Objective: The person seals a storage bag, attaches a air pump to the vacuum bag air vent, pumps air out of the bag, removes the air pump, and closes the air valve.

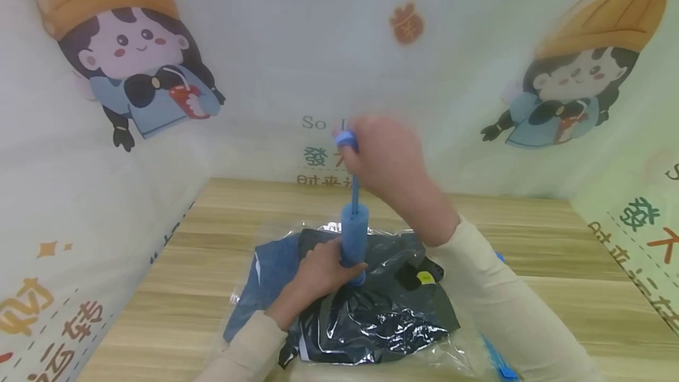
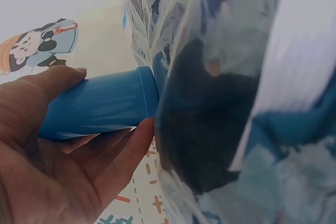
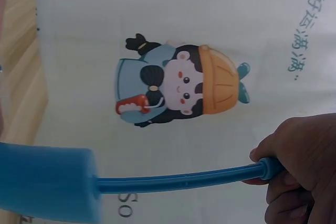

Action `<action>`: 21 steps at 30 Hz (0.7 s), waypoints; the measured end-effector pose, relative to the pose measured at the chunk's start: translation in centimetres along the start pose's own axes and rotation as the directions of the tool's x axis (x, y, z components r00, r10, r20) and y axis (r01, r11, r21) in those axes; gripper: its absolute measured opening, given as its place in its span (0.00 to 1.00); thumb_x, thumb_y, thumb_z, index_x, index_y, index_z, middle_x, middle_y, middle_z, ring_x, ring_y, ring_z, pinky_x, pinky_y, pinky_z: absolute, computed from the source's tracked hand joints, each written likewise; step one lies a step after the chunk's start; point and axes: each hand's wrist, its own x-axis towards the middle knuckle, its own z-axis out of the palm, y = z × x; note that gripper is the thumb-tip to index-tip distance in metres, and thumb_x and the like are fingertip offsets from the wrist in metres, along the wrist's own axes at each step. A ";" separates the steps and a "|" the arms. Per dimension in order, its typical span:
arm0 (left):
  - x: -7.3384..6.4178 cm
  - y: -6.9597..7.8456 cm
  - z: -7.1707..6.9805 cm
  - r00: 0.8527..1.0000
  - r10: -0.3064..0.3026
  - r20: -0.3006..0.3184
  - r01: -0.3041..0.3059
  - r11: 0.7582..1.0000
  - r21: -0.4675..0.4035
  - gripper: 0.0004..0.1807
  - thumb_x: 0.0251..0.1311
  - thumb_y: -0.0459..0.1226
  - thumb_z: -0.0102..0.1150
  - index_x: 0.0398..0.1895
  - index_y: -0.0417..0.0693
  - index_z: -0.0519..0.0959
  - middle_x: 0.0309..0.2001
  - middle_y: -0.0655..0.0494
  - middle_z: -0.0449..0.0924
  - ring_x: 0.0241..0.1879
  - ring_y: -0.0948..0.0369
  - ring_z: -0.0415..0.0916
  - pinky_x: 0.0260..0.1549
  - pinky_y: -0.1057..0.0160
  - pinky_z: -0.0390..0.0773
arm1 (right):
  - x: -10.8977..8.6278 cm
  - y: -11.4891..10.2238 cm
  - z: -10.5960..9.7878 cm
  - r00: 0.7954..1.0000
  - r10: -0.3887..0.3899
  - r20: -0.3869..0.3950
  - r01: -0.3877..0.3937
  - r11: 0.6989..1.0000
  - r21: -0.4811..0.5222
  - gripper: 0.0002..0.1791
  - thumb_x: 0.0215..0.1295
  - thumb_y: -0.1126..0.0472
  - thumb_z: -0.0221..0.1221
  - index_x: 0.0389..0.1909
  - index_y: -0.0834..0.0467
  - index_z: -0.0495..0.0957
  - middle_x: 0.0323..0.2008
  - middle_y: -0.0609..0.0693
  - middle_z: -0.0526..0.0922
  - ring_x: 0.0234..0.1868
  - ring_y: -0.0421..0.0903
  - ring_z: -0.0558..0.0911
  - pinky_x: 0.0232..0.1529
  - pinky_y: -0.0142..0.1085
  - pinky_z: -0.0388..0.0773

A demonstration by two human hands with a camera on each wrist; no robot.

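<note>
A blue hand pump stands upright on a clear plastic bag with dark folded clothes inside. My left hand grips the lower part of the pump's barrel, thumb and fingers around it. In the left wrist view the barrel's end meets the bag's plastic. High above, my right hand holds the pump's handle, and the thin rod is drawn far out of the barrel. The right wrist view shows this rod slightly bowed between barrel and fist.
The bag lies on a wood-grain table. A blue item is partly hidden beneath the right sleeve. Pale cloth walls with printed cartoon figures and lettering surround the table at the back and sides.
</note>
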 end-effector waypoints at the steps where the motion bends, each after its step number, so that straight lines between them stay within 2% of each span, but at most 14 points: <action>1: 0.0 -0.1 0.0 1.000 -0.003 -0.001 0.003 1.000 -0.002 0.28 0.60 0.52 0.70 0.52 0.39 0.79 0.39 0.46 0.86 0.32 0.54 0.84 0.30 0.53 0.82 | -0.2 0.1 0.7 1.000 0.009 0.025 -0.008 1.000 -0.005 0.25 0.77 0.51 0.55 0.17 0.55 0.69 0.14 0.46 0.72 0.16 0.45 0.69 0.17 0.35 0.64; 4: 0.0 -0.3 -0.1 1.000 0.002 0.000 -0.002 1.000 -0.010 0.28 0.59 0.52 0.70 0.50 0.38 0.79 0.35 0.48 0.85 0.28 0.57 0.82 0.27 0.55 0.81 | -0.9 0.2 2.9 0.996 0.014 0.084 -0.012 0.999 -0.031 0.24 0.76 0.53 0.57 0.17 0.54 0.69 0.13 0.46 0.68 0.15 0.43 0.67 0.16 0.33 0.62; 8: 0.1 -0.3 -0.3 1.000 -0.005 -0.003 0.005 1.000 -0.028 0.30 0.59 0.52 0.70 0.50 0.35 0.78 0.32 0.49 0.84 0.24 0.60 0.79 0.24 0.57 0.80 | -2.0 0.4 5.1 0.992 0.024 0.120 -0.016 0.998 -0.064 0.23 0.74 0.55 0.58 0.17 0.53 0.68 0.13 0.45 0.65 0.14 0.42 0.65 0.13 0.32 0.60; 11: 0.1 -0.2 -0.4 1.000 -0.008 0.000 0.008 0.999 -0.033 0.31 0.60 0.52 0.70 0.52 0.35 0.77 0.31 0.50 0.83 0.22 0.61 0.78 0.23 0.58 0.80 | -2.7 0.6 6.0 0.993 0.036 0.112 -0.028 0.997 -0.072 0.23 0.75 0.54 0.57 0.17 0.53 0.67 0.12 0.45 0.64 0.14 0.42 0.63 0.13 0.32 0.59; 15: 0.1 -0.1 -0.3 1.000 -0.002 0.008 0.002 1.000 -0.026 0.30 0.60 0.52 0.70 0.53 0.36 0.77 0.30 0.52 0.83 0.21 0.62 0.77 0.22 0.59 0.78 | -3.7 1.1 6.8 0.998 0.024 0.066 -0.021 0.999 -0.036 0.25 0.76 0.54 0.56 0.15 0.52 0.66 0.12 0.44 0.65 0.13 0.42 0.64 0.14 0.32 0.59; 21: 0.2 0.0 -0.1 1.000 0.002 0.004 -0.002 1.000 -0.004 0.29 0.59 0.52 0.70 0.52 0.37 0.78 0.31 0.52 0.83 0.23 0.61 0.77 0.23 0.58 0.78 | -4.3 1.7 7.3 0.998 0.033 0.045 -0.033 0.999 0.011 0.25 0.77 0.53 0.54 0.15 0.52 0.66 0.10 0.44 0.65 0.12 0.41 0.63 0.13 0.32 0.58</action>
